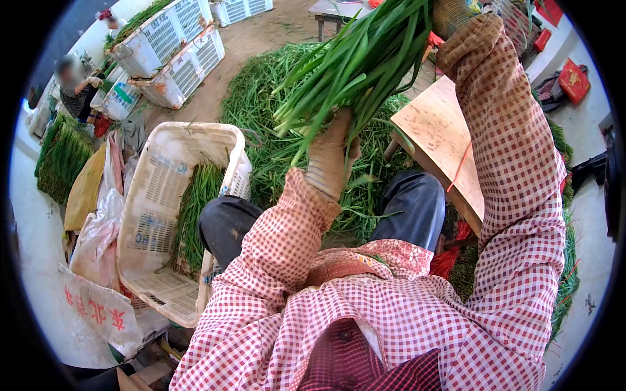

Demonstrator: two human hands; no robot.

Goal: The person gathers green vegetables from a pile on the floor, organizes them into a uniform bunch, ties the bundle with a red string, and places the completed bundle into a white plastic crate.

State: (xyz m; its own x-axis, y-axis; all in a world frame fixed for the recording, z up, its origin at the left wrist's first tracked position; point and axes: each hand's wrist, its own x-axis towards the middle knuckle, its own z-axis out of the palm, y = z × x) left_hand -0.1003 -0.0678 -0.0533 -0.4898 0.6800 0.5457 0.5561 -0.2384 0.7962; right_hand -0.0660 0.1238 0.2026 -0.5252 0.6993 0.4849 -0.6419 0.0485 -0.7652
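Observation:
A large bunch of long green garlic chives (365, 62) is held up in front of me, its leaves fanning down toward the left. My right hand (450, 18), in a brown glove, grips the bunch at its upper right end, at the top edge of the view. Part of that hand is cut off. My left hand (332, 156), gloved too, reaches up into the drooping leaf ends, which cover its fingers. Beneath the bunch, a wide heap of loose chives (261, 85) spreads over the floor.
Left of my knees stands a white plastic crate (147, 195) with chives inside. A wooden board (450, 130) lies by my right knee. Stacked crates (176, 55) stand at the far left, near another person (75, 88). Plastic sacks (98, 241) lie beside the near crate.

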